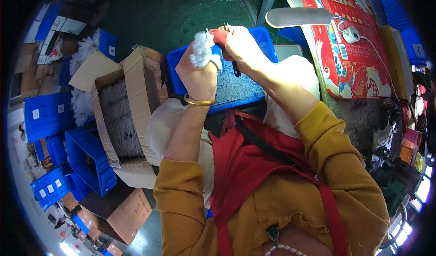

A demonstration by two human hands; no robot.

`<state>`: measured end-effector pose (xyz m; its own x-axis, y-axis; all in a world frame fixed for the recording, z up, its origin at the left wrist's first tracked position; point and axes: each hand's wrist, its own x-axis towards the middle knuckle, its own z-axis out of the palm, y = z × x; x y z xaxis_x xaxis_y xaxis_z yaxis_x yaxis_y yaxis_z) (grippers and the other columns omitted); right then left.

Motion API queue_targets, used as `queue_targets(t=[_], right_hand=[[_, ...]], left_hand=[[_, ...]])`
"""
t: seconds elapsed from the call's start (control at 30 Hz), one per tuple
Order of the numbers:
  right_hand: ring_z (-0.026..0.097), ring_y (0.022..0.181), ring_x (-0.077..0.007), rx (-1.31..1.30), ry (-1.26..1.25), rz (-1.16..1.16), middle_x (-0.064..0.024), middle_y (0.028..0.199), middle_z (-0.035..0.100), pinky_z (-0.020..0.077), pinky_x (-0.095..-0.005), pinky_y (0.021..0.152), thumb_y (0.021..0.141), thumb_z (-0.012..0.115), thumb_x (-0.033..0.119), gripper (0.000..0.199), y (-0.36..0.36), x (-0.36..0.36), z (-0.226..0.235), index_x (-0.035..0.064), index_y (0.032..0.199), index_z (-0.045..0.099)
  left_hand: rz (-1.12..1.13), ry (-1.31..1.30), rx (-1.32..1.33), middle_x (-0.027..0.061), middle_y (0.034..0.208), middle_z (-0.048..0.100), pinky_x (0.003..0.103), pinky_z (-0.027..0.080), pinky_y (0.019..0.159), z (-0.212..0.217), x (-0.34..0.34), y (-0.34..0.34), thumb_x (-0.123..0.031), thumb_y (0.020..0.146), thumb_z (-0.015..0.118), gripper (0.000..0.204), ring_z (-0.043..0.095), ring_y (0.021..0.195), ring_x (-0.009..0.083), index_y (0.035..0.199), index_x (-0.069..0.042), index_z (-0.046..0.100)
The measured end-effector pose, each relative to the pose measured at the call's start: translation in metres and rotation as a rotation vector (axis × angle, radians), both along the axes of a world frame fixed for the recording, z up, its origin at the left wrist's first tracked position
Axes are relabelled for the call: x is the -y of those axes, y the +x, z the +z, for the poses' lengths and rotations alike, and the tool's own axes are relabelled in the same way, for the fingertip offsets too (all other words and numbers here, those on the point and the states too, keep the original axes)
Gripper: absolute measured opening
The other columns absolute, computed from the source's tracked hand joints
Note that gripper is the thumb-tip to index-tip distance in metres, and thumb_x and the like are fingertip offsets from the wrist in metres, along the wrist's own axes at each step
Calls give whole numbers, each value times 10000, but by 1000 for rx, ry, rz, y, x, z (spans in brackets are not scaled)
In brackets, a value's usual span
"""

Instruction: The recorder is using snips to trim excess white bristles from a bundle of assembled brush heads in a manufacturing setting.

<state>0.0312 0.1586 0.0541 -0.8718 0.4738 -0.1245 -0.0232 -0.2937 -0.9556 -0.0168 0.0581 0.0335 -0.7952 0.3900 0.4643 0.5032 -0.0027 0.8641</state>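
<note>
The left hand [198, 74] is closed around a white fluffy bundle [202, 48] — it sticks out above the fingers. The right hand [240, 45] grips red-handled scissors [222, 36], just beside it, over a blue tray [236, 86].

Bright, even light over my lap; glare at lower corners by floor [150, 238]. Fisheye bends edges, black rim; far stuff blurry.
</note>
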Motion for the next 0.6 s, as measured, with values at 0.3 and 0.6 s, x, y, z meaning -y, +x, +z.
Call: queue_targets(t=[0.3,0.6], right_hand=[[232,414,-29,-114,-243,175,71,490,327,149,-201,395,772,538,266,243,13,-11,12,105,597,493],[401,531,-44,-48,344,8,1,618,507,297,-192,478,737,571,198,160,17,3,28,38,745,564]], left_hand=[[-423,443,1068,113,654,532,225,387,436,22,14,-10,-85,781,456,144,479,494,136,814,32,534],[-358,303,976,101,544,506,220,340,344,33,17,-1,-65,761,435,115,441,388,134,786,7,521]])
